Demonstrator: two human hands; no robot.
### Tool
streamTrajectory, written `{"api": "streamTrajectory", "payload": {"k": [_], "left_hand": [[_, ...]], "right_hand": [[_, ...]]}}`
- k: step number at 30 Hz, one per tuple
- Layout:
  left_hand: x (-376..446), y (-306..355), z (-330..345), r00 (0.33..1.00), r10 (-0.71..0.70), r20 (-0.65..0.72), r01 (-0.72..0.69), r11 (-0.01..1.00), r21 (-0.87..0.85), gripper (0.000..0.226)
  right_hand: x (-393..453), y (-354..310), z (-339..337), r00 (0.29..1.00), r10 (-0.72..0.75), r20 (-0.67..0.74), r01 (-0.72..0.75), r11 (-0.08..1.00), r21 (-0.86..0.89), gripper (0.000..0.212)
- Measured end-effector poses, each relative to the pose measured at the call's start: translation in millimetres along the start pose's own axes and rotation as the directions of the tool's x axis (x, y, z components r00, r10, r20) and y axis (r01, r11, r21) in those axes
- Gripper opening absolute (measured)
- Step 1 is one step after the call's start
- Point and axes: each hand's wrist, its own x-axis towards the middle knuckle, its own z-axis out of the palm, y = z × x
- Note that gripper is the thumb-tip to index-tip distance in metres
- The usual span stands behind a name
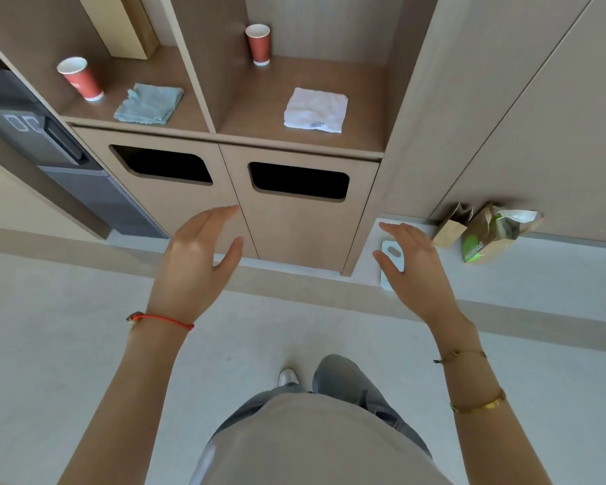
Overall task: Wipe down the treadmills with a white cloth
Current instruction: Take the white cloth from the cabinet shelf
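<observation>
Head view: left hand (198,253) and right hand (411,260) raised w/ fingers loosely spread, both empty, prob. reaching toward shelf. Folded white square cloth (315,110) lies flat in right cubby of wooden shelf unit (371,141), near front edge, easy to grab. Roughly square, no clear long axis; label corner faces person. No treadmills visible.

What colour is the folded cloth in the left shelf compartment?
Light blue-grey; the cloth shows clearly in the head view.
</observation>
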Motion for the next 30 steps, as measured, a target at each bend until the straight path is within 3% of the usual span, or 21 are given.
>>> {"api": "streamTrajectory", "payload": {"k": [13, 22, 30], "left_hand": [[166.8, -88.3, 35.4, 1.000, 0.026, 0.008, -0.026, 0.999, -0.032, 0.042], [288.2, -112.1, 71.3, 0.999, 0.032, -0.022, -0.033, 0.999, -0.032, 0.040], [357.9, -150.3, 110.4, 0.998, 0.050, 0.049, -0.050, 0.999, -0.004, 0.040]], "right_hand": [[161.7, -13.1, 43.6, 0.999, 0.005, -0.049, -0.005, 1.000, -0.009, 0.043], [295.4, -6.7, 49.7, 1.000, 0.003, 0.021, -0.002, 1.000, -0.020, 0.043], [378.6, 3.6, 66.9, 0.998, 0.019, 0.064, -0.014, 0.997, -0.079, 0.047]]}}
